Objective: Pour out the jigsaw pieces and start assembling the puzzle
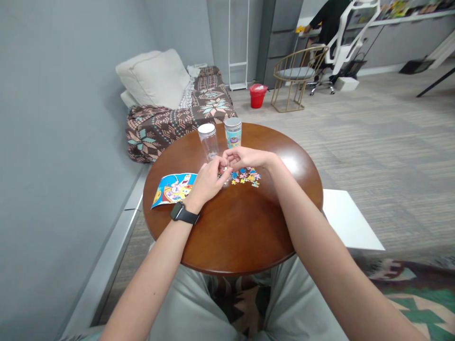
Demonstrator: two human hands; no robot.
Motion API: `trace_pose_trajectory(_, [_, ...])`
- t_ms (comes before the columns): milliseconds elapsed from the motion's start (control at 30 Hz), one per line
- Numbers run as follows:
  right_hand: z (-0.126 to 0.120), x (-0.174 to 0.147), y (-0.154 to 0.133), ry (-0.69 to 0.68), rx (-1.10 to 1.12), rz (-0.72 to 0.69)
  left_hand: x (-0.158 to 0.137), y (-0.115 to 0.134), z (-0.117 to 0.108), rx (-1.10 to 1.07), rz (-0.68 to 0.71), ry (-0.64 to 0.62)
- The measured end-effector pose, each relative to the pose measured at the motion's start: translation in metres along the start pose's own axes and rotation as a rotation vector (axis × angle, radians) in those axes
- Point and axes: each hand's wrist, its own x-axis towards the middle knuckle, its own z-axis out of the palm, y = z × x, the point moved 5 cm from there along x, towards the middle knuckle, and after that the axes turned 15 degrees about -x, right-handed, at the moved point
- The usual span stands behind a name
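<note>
My left hand point(209, 179), with a black watch point(184, 213) at the wrist, has its fingers pinched together. My right hand point(244, 157) meets it from the other side, also pinching, and the fingertips of both touch. A small pale jigsaw piece point(225, 169) shows between them, mostly hidden by the fingers. Loose jigsaw pieces point(251, 176) in several colours lie under and beside my right hand. To the left of my left hand lies a cartoon picture sheet point(172, 187), its edges curling up.
A clear jar point(209, 140) with a white lid and a cartoon-printed jar point(233, 132) with a grey lid stand behind my hands on the round wooden table point(234, 237). Beyond are a covered couch point(213, 102), a red bin point(258, 96), a gold chair point(296, 73) and a person point(330, 21).
</note>
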Motion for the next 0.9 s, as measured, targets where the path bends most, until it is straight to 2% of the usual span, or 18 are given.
trace_pose_trajectory(333, [0.0051,-0.0032,0.0004,-0.107,0.135,-0.027,-0.0034,0.007,-0.0036,0.024,0.074,-0.027])
trace_pose_trajectory(633, [0.0081,-0.0057,-0.0013,-0.177,0.105,0.007,-0.004,0.0101,-0.0025,0.043,0.083,-0.054])
trace_pose_trajectory(900, [0.0087,-0.0057,-0.0019,-0.146,0.096,0.014,-0.0038,0.0053,-0.0022,0.034,0.082,-0.042])
